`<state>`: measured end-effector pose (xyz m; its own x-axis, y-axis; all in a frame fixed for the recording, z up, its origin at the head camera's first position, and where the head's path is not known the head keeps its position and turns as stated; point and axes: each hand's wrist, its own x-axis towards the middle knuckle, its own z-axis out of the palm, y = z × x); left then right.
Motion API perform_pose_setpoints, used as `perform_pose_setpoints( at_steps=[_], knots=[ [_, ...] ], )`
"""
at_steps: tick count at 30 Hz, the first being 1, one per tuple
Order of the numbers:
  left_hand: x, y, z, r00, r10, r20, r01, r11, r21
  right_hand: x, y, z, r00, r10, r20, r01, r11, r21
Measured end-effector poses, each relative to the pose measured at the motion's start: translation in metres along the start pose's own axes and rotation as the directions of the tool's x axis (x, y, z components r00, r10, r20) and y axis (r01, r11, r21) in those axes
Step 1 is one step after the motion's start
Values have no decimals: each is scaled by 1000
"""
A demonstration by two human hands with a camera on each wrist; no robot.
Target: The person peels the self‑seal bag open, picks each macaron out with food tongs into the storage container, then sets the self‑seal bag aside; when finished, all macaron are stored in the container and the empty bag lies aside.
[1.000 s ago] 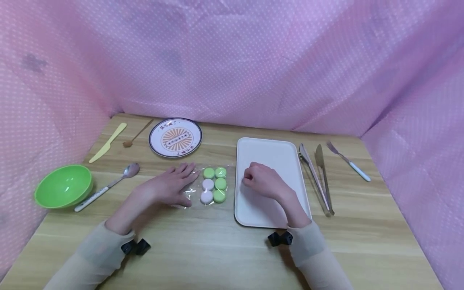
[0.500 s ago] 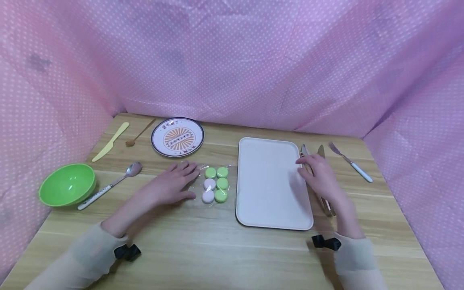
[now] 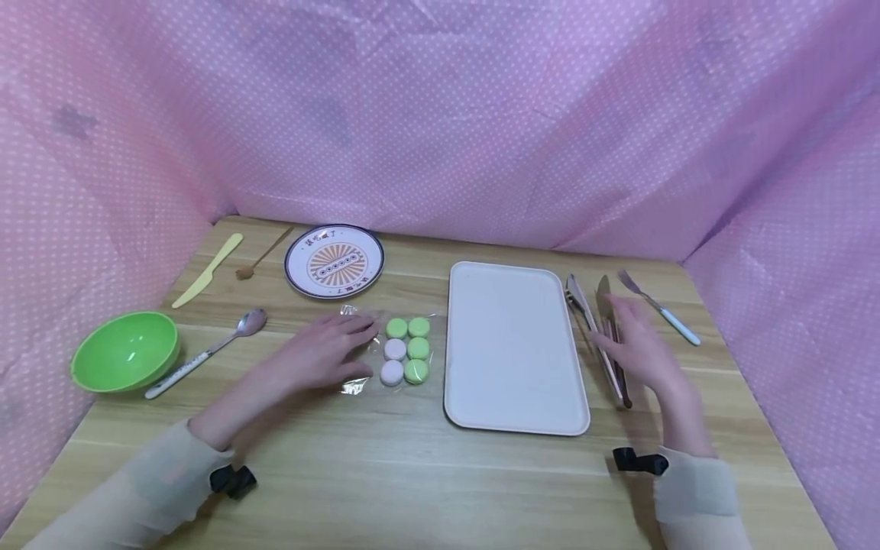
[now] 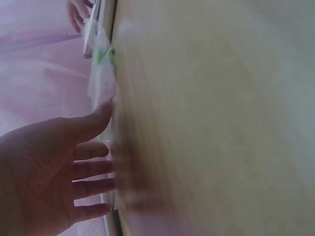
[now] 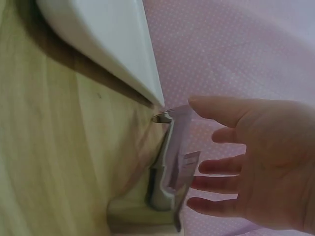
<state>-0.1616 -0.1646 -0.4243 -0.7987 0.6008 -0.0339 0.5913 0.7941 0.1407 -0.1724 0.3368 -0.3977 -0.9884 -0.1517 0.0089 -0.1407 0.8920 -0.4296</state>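
Note:
In the head view my left hand lies with fingers spread over the left part of a clear plastic packet. Several round green and pale lilac macarons sit in it in two columns. The left wrist view shows the left fingers straight, fingertips right at the packet's edge. My right hand, blurred, is over the metal tongs right of the tray. In the right wrist view its fingers are extended and apart, thumb and fingertips close beside the tongs' upright arms.
A white tray lies between the packet and tongs. To the right is a fork. At left are a green bowl, spoon, yellow knife, brown dipper and patterned plate. Pink cloth surrounds the table.
My right hand has moved right, from over the tray to the tongs, and its curled fingers have straightened. The left hand stays on the packet.

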Motion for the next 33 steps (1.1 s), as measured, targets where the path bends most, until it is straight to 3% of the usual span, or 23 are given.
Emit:
perform_pose_setpoints(
  at_steps=[12, 21, 33],
  knots=[
    [0, 2, 3, 1000, -3, -30, 4, 1000, 21, 2, 7, 5, 990, 89, 111, -90, 996, 2],
    [2, 4, 5, 998, -13, -65, 14, 1000, 23, 4, 8, 8, 985, 104, 134, -102, 995, -19],
    [1, 5, 10, 986, 24, -163, -15, 998, 53, 3, 9, 7, 983, 112, 148, -110, 994, -22]
  ],
)
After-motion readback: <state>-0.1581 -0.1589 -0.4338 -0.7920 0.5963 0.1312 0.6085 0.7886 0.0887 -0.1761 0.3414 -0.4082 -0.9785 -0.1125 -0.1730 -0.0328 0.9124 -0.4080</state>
